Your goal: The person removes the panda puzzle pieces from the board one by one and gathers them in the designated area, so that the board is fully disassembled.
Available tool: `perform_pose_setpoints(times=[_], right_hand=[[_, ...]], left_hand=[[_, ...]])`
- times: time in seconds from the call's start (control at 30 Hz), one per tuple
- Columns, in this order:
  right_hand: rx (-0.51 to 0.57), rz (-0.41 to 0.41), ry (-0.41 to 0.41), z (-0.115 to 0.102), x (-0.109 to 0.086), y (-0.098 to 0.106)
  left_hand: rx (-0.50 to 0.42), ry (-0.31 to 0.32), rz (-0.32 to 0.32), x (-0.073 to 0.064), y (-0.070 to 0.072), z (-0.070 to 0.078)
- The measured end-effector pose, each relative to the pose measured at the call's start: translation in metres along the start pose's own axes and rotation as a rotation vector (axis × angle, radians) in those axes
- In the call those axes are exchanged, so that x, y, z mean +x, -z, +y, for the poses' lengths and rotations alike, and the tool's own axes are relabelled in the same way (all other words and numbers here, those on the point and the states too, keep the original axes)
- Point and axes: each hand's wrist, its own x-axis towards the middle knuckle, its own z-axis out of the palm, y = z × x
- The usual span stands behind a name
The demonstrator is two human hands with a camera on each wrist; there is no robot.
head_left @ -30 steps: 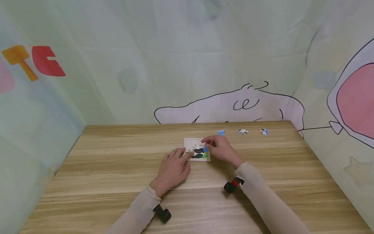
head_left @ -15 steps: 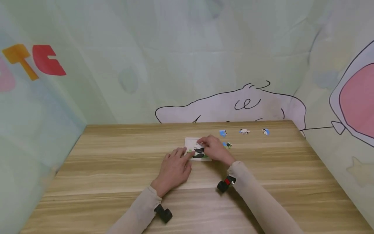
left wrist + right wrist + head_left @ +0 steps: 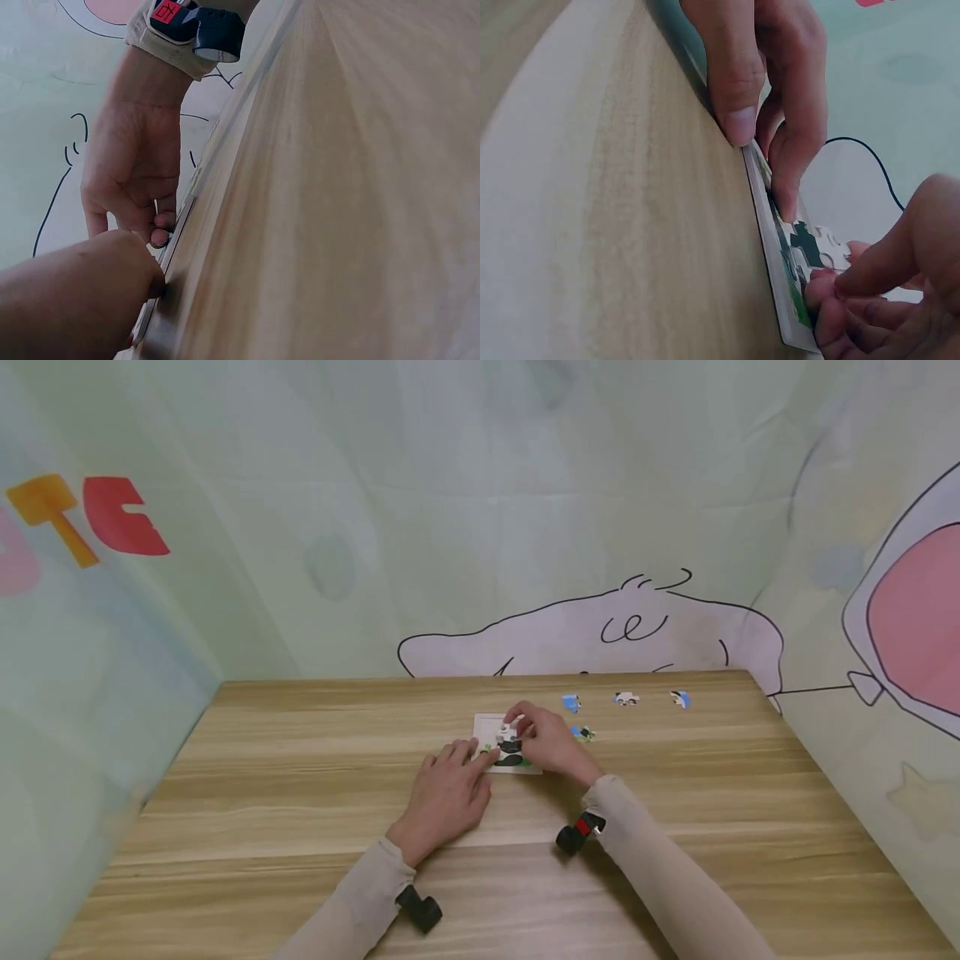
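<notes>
A small white puzzle tray [image 3: 483,724] lies on the table, with panda picture pieces [image 3: 510,760] fitted in its lower part. My left hand [image 3: 447,789] rests at its left side, the extended index finger pressing on the pieces. In the right wrist view, the left thumb [image 3: 740,124] touches the tray's edge. My right hand [image 3: 551,743] reaches over the tray's right side. Its thumb and forefinger pinch a white puzzle piece [image 3: 829,241] at the top of the assembled part. The right hand covers the tray's right side in the head view.
Loose puzzle pieces lie beyond the right hand: a blue one [image 3: 572,702], a panda-face one [image 3: 626,698], a blue and black one [image 3: 680,699] and a green-blue one [image 3: 583,733]. A patterned cloth wall [image 3: 480,568] rises behind the wooden table [image 3: 300,735].
My right hand has shifted left over the tray, uncovering the green-blue loose piece. Its fingertips are now at the white piece. The left hand has stayed in place.
</notes>
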Motion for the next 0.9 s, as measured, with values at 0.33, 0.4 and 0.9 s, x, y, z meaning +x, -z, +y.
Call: perform_pose_setpoints(times=[0.33, 0.4, 0.9], right_hand=[[0.123, 0.133, 0.055, 0.006, -0.007, -0.007], [0.163, 0.155, 0.058, 0.006, -0.009, -0.005], [0.015, 0.339, -0.065, 0.08, -0.041, 0.091]], left_hand=[[0.01, -0.003, -0.009, 0.001, 0.0, -0.001], [0.008, -0.001, -0.013, 0.001, 0.0, -0.001], [-0.012, 0.009, -0.008, 0.0, -0.001, -0.001]])
